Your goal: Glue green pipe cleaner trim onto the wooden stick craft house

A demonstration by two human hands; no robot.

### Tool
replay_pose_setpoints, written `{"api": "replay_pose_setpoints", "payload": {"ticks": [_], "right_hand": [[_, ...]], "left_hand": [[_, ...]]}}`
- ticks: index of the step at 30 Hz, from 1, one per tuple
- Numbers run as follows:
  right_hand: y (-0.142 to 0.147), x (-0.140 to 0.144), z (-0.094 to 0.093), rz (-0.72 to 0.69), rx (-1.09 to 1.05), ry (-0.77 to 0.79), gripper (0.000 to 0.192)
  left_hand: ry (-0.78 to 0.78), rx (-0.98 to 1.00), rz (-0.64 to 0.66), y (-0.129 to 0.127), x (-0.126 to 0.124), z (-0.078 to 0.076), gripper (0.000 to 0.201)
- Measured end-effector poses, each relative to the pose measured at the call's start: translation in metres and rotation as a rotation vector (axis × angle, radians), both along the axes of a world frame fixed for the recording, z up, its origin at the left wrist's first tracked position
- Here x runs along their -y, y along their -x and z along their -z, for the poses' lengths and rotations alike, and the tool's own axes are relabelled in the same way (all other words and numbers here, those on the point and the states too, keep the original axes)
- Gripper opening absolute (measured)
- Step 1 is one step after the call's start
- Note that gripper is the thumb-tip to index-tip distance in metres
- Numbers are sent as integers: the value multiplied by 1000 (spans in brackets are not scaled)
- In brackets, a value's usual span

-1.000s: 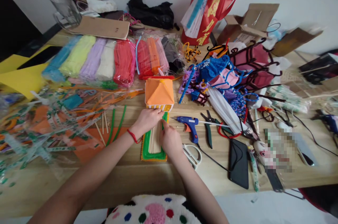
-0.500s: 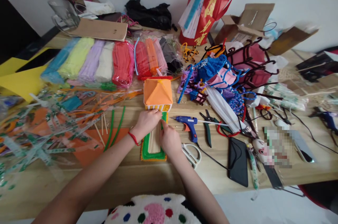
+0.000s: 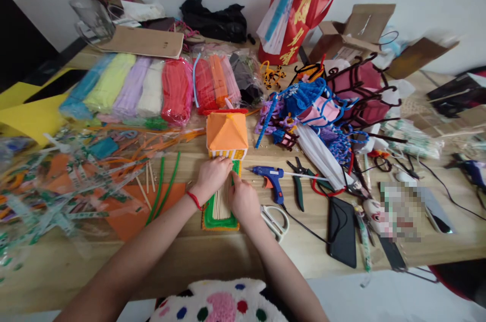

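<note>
A small craft house with an orange roof (image 3: 227, 132) stands at the far end of a green base edged in orange (image 3: 209, 215). A row of pale wooden sticks (image 3: 223, 200) lies along the base. My left hand (image 3: 211, 175), with a red string at the wrist, presses its fingertips on the sticks just below the house. My right hand (image 3: 243, 199) rests on the right edge of the stick row, fingers curled. Whether either hand pinches a single stick cannot be told.
A blue glue gun (image 3: 270, 178), pliers (image 3: 298, 185) and white scissors (image 3: 276, 220) lie right of my hands, with a black phone (image 3: 342, 231) beyond. Packs of coloured pipe cleaners (image 3: 152, 86) line the back. Loose green stems (image 3: 163, 185) and plastic wrappers (image 3: 56, 185) cover the left.
Both hands stay on the sticks with only small shifts. The view has drifted slightly.
</note>
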State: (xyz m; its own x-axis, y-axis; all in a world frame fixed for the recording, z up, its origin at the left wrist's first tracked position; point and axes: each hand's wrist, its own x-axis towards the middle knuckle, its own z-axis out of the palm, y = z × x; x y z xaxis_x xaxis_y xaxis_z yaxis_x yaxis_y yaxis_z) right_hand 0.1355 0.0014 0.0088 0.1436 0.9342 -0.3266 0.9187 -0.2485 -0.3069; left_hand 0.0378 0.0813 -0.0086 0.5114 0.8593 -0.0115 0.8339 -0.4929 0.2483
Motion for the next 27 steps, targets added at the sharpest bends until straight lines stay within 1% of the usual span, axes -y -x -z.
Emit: {"api": "replay_pose_setpoints", "payload": {"ticks": [5, 15, 19, 24, 27], "right_hand": [[0, 0, -1, 4, -15, -9, 45], [0, 2, 0, 12, -21, -21, 49], [0, 2, 1, 11, -11, -23, 48], [0, 1, 3, 11, 1, -36, 48], [0, 1, 4, 6, -4, -32, 48]], "left_hand": [[30, 24, -72, -2, 2, 3, 25], [56, 45, -104, -1, 3, 3, 25], [51, 41, -137, -4, 5, 2, 25], [46, 61, -210, -7, 8, 3, 27], [47, 92, -212, -5, 8, 6, 24]]}}
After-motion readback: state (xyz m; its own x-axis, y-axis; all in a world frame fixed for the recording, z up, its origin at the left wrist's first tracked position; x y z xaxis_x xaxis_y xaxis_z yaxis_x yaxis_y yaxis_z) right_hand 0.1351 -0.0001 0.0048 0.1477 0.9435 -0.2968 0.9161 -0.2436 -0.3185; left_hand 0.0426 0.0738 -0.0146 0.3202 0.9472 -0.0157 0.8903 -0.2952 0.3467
